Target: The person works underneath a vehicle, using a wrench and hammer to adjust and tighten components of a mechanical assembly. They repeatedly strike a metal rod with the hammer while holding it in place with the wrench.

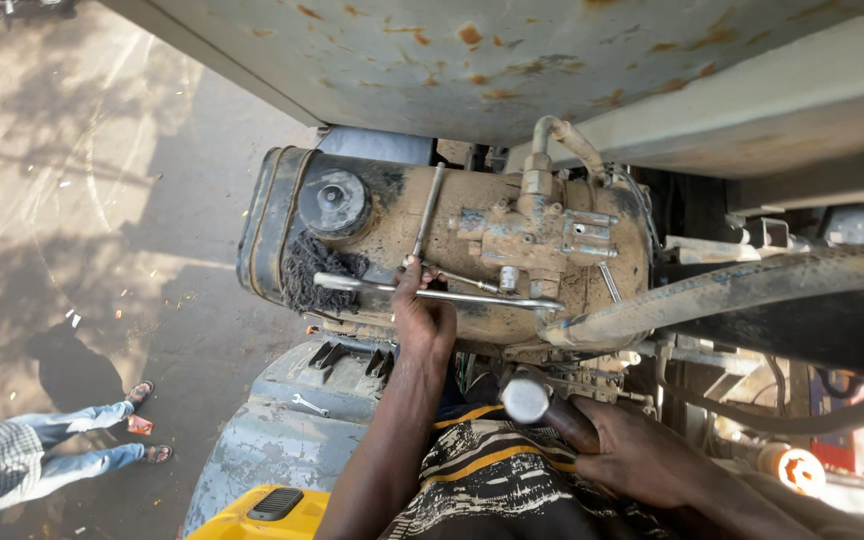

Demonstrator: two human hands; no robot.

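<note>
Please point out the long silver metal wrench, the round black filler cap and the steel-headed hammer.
long silver metal wrench (472,296): head view, middle of its shaft.
round black filler cap (333,200): head view, centre of its top.
steel-headed hammer (526,398): head view, round striking face.

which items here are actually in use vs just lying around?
In use:
- long spanner, gripped by left hand
- hammer, held by right hand
- dusty tank they work on

Lying about:
- small spanner on the grey cover
- black rag on the tank
- yellow case
</note>
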